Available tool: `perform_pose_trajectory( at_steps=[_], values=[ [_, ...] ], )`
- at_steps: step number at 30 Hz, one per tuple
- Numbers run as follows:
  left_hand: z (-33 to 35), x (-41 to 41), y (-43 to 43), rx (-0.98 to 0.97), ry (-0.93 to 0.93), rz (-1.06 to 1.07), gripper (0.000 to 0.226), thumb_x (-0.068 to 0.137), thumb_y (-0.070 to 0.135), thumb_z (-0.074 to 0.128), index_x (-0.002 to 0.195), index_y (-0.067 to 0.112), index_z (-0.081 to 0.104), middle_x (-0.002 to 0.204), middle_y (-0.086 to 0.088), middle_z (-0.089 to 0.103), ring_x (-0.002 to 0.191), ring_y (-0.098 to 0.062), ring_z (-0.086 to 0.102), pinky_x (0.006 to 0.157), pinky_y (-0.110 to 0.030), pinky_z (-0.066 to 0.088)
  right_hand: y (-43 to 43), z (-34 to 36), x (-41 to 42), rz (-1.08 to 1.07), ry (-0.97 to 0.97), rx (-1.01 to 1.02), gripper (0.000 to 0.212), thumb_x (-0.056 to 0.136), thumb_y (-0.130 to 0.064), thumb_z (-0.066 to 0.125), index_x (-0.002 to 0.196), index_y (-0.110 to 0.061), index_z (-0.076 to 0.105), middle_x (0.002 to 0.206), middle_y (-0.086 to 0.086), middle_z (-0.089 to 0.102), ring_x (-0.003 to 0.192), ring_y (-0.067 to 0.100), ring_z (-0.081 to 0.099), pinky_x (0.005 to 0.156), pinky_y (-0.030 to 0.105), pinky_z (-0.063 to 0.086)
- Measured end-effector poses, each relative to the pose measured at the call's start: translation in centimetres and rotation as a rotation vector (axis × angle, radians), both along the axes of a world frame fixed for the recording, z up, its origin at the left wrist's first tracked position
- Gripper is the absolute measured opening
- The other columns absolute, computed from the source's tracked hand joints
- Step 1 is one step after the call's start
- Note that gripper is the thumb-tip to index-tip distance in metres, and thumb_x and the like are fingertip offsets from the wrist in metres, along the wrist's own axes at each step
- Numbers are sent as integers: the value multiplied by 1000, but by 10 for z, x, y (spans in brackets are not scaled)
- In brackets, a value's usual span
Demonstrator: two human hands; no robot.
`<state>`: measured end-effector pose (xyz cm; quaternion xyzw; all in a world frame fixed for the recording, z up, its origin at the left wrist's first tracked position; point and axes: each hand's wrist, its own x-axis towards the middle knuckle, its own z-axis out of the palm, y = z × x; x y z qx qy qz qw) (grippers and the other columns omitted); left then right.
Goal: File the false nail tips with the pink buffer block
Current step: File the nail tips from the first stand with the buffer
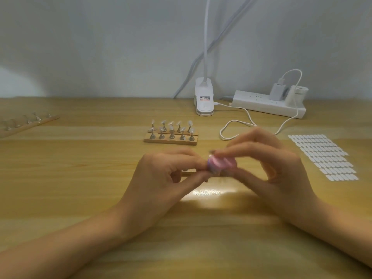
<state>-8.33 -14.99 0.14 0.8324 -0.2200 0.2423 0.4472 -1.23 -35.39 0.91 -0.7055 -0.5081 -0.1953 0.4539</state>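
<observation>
Head view: pink buffer block is being pinched between thumb and fingers of the right hand, long axis lying crosswise. Its left end is being met by the left hand, fingers curled, apparently pinching a blurred nail tip.

Both forearms come in from the bottom corners and the hands meet in the middle, pretty much touching. Left hand has thumb and forefinger pinched together, other fingers curled under; it's too blurry to say what's in there. Right hand is arched over, fingertips and thumb pinching the buffer.
</observation>
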Motion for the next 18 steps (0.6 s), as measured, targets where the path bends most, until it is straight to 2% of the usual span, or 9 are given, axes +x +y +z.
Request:
perform_pose_trajectory(
  at_steps=[2,6,9,12,15,18],
  values=[
    [0,0,-1,14,-7,7,10,88,30,71,87,26,79,80,8,69,51,-3,33,52,-10,26,0,0,-1,28,-10,-11,21,89,-22,71,109,-22,69,96,4,62,91,17,64,78,33,53],
    [0,0,0,-22,25,12,3,85,25,77,85,24,80,77,8,68,51,-3,36,52,-9,28,0,1,0,-36,18,-19,20,88,-20,74,108,-19,70,92,8,63,89,21,64,78,39,53],
    [2,-1,-2,14,12,20,6,85,22,75,82,27,78,75,9,67,52,-2,38,53,-7,27,2,0,-4,12,-28,-39,20,88,-22,72,107,-24,68,93,5,62,90,15,63,79,29,52],
    [3,-1,-2,-15,22,24,5,83,24,78,78,28,77,73,12,65,51,-3,39,53,-9,29,0,1,-3,-33,-22,-38,20,87,-22,70,107,-24,67,94,5,64,92,16,63,81,35,51],
    [4,-2,-2,3,23,17,9,84,34,76,79,39,71,73,15,61,52,-4,38,53,-9,27,2,0,-4,23,-59,-46,20,89,-20,70,108,-26,67,96,4,63,93,12,62,81,26,51],
    [3,-1,-1,-3,22,49,9,82,26,79,77,32,74,72,13,62,51,-4,37,53,-11,28,1,1,0,-42,-48,-56,21,88,-17,75,106,-23,67,94,5,64,91,15,63,81,33,51]
  ],
)
